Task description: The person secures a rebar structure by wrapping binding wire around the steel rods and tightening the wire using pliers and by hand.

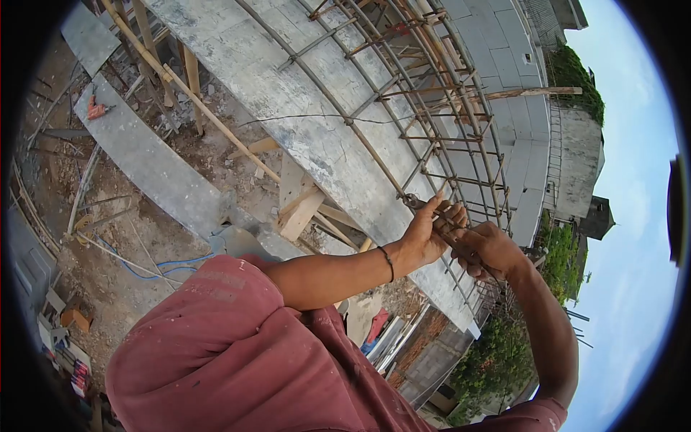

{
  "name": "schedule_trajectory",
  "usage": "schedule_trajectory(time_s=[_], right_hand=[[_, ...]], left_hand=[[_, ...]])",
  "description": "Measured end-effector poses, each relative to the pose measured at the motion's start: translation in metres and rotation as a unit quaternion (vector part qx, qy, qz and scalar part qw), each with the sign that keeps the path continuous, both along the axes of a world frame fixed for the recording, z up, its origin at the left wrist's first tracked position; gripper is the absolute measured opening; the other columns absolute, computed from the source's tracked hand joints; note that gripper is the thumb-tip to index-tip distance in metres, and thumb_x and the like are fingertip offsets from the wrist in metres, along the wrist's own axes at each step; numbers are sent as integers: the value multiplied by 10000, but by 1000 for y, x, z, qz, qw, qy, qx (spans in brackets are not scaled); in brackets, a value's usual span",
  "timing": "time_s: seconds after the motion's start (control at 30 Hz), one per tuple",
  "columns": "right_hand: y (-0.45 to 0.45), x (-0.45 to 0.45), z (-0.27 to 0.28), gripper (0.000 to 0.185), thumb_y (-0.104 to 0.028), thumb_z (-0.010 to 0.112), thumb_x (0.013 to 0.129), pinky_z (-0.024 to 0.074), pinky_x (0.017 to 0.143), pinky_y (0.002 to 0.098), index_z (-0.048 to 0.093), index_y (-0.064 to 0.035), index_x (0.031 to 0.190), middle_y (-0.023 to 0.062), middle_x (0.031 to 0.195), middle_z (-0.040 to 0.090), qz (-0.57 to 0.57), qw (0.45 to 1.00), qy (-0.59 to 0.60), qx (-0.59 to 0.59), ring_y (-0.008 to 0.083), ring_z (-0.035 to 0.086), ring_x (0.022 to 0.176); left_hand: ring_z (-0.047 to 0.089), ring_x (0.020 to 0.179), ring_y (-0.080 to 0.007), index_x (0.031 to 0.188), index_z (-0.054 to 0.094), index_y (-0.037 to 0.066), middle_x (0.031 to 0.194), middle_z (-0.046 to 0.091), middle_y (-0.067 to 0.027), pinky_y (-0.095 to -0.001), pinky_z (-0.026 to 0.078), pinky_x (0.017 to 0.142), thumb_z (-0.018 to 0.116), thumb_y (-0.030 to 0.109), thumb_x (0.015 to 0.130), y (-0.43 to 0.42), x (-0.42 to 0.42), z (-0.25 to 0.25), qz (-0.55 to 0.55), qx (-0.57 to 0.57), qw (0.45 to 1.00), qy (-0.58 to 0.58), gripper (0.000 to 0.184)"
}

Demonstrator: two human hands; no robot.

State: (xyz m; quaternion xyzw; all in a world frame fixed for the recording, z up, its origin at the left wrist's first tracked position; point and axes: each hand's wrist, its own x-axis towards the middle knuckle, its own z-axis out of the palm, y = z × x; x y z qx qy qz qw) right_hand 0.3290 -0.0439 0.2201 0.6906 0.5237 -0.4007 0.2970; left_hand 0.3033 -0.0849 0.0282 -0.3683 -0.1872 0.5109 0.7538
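Both my hands are closed around a dark, worn metal tool, which looks like a pair of pincers. Its head touches or lies very near a crossing of the steel rebar cage. My left hand, with a black band at the wrist, wraps the tool nearer its head. Just to the right, my right hand grips lower down on the handles. Fingers hide most of the handles, and any wire at the jaws is too small to make out.
A long pale formwork panel runs beneath the rebar. Lower down, at left, an orange power drill lies on a grey plank. Bamboo poles cross there, above rubble and a blue cable. A grey block wall rises behind the bars.
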Motion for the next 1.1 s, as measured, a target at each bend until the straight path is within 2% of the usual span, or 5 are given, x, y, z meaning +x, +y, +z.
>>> schedule_trajectory(time_s=[0.13, 0.4, 0.5, 0.6, 1.1], right_hand=[[8, 37, -8, 562, -465, 591, 1035, 453, 373, 305, 661, 71, 880, 136, 665, 666, -96, 990, 89, -58, 176, 634, 490], [-60, 39, -34, 384, -235, 671, 962, 584, 706, 470, 558, 100, 1113, 268, 869, 681, 575, 760, -187, 237, 418, 716, 782], [-63, 64, -68, 222, -140, 573, 1004, 569, 627, 439, 568, 57, 1107, 199, 829, 668, 188, 965, 20, 180, 320, 686, 655], [-101, 88, -100, 146, -133, 559, 1030, 554, 602, 383, 583, -2, 1090, 125, 818, 656, -398, 823, 397, 77, 239, 654, 633], [-241, 68, -213, 345, -31, 775, 839, 553, 581, 281, 576, 7, 1118, 59, 863, 687, -402, 736, 385, 386, 142, 676, 643]], left_hand=[[693, 832, -204, 1001, 594, 39, 834, 657, -48, -388, 603, 996, 588, 165, 1052, 9, 8, -6, -31, -68, 997, 27, 136], [545, 645, -156, 1051, 534, 63, 717, 487, -13, -352, 611, 865, 574, 212, 1067, 9, 29, -15, -36, -42, 997, 49, 156], [604, 701, -171, 1016, 519, 96, 849, 575, -51, -330, 581, 741, 637, 362, 1032, -10, 22, -3, -93, -3, 930, 356, 292], [624, 727, -165, 1027, 501, 76, 848, 572, -41, -318, 554, 667, 575, 337, 1068, -39, -10, -4, -118, 44, 894, 431, 274], [651, 691, -455, 1378, 578, 15, 838, 681, -267, -472, 524, 587, 566, 168, 1027, -116, -26, -37, 62, 394, 371, 839, 383]])
